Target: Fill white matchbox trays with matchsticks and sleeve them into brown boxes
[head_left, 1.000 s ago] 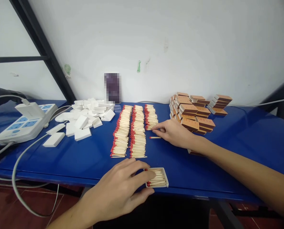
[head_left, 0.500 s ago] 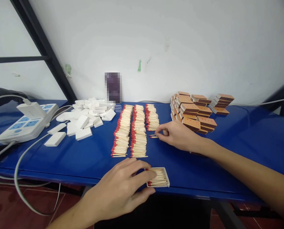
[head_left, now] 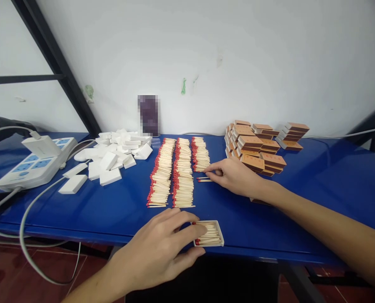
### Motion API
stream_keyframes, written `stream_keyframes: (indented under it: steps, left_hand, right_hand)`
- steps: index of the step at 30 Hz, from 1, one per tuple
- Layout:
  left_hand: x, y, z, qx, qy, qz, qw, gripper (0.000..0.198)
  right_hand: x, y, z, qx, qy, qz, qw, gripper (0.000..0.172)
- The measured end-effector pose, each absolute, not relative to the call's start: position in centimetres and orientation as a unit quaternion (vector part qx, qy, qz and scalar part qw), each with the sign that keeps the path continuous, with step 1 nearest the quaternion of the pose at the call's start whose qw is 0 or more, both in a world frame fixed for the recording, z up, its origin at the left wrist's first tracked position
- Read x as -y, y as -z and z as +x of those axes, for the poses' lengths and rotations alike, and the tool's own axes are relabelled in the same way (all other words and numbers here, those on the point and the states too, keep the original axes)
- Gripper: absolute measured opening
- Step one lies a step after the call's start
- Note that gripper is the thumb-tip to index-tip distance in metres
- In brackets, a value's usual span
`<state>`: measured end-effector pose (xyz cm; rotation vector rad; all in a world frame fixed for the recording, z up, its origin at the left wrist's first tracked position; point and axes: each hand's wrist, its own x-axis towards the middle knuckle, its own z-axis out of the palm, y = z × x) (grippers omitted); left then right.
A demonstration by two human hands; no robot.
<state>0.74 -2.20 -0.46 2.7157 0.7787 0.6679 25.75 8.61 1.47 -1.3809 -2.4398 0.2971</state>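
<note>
My left hand [head_left: 165, 244] grips a small white matchbox tray [head_left: 222, 237] at the table's front edge, fingers bent around its left end. Inside the tray lie red-tipped matches [head_left: 210, 232], one fingertip resting on them. My right hand [head_left: 233, 176] is closed in a pinch at the near end of the short right-hand row of matches [head_left: 200, 153], on a match there. Just below those fingertips, a couple of loose matches [head_left: 203, 180] lie on the table. Two longer rows of matches, one on the left [head_left: 161, 172] and one in the middle [head_left: 183, 172], stretch alongside.
White matchbox trays [head_left: 112, 160] are heaped at the left. Stacked brown matchboxes [head_left: 253, 145] stand at the back right. A power strip [head_left: 33, 168] with cables occupies the far left of the blue table [head_left: 316, 189]. A blurred dark rectangle [head_left: 149, 115] leans on the wall.
My right hand has shifted slightly away from me, from the loose matches to the short row's near end. My left hand and the tray have stayed in place.
</note>
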Motion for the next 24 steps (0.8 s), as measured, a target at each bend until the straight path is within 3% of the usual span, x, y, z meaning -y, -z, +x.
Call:
stream_keyframes:
  steps: [24]
  left_hand:
    - [2.31, 0.61, 0.67, -0.269, -0.226, 0.929, 0.114, 0.022]
  right_hand:
    - [-8.45, -1.43, 25.13, 0.850, -0.113, -0.484, 0.172, 0.032]
